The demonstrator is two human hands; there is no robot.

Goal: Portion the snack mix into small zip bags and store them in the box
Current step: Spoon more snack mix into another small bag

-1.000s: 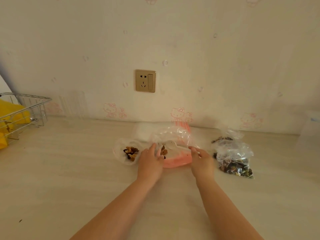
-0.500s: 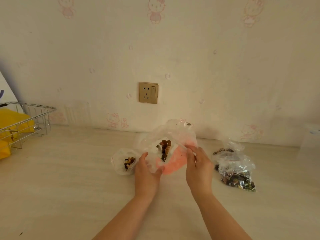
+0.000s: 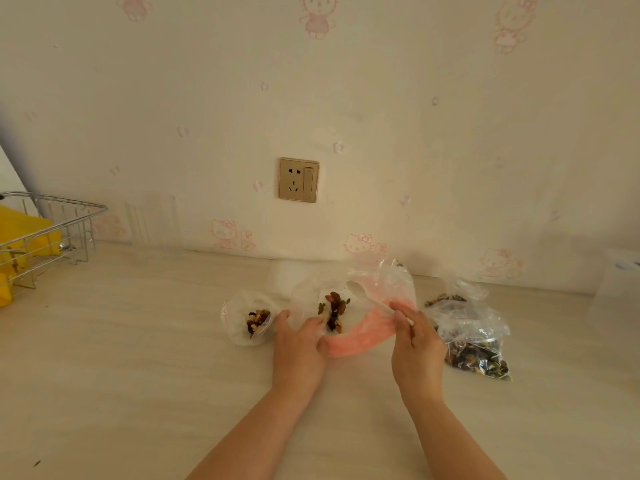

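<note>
Left hand (image 3: 300, 344) pinching the near edge of a small zip bag (image 3: 349, 306) with a pink lower part, snack mix (image 3: 333, 311) visible inside. Right hand (image 3: 417, 341), fingers curled round a white plastic spoon (image 3: 372, 299) whose bowl sits in the bag's mouth. On the worktop (image 3: 138, 358): filled small bag (image 3: 251, 318) just left, large clear bag of mix (image 3: 474, 344) right. No readable writing; cartoon-cat wallpaper (image 3: 360, 242), wall socket (image 3: 298, 180), wire basket (image 3: 45, 233) far left.
</note>
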